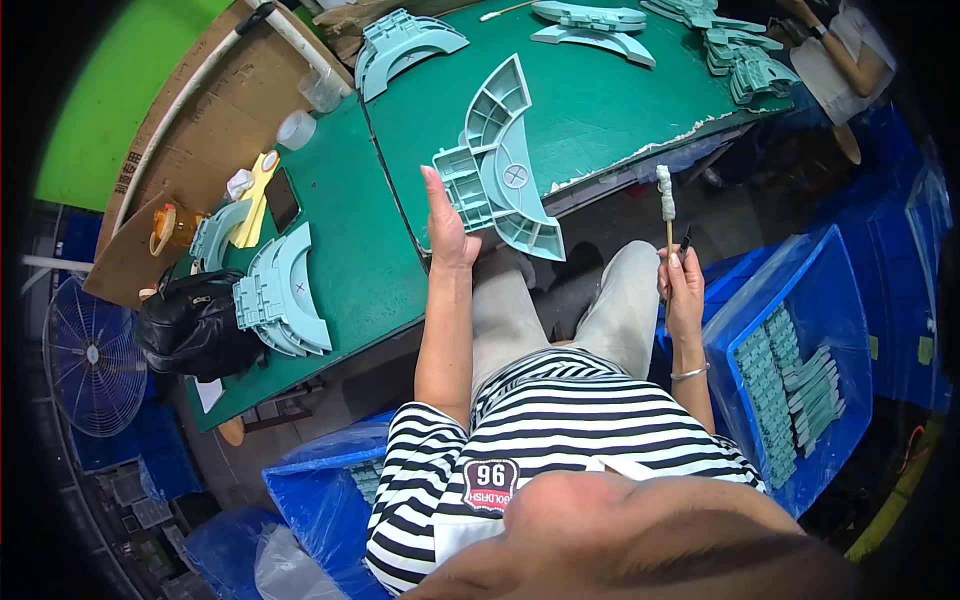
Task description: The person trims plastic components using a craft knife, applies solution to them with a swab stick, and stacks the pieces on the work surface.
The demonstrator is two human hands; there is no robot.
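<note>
My left hand (450, 228) holds a curved mint-green plastic part (507, 165) by its ribbed block, the thumb along its left side. The part is tilted over the front edge of the green table, its hollow ribbed side showing and a round crossed mark near its middle. In my right hand (683, 283), fingers closed, is a thin wooden stick (669, 225) held upright, its top wrapped in lumpy white material. A short black object (685, 240) also sticks up from that hand; what it is I cannot make out.
More mint parts stand stacked on the table (600, 120), at the back and on the left (285, 295). A black bag (200, 325) and phone (283, 200) lie left. Blue bins (850, 300) flank me, the right one holding parts. Another person's arm (850, 60) shows top right.
</note>
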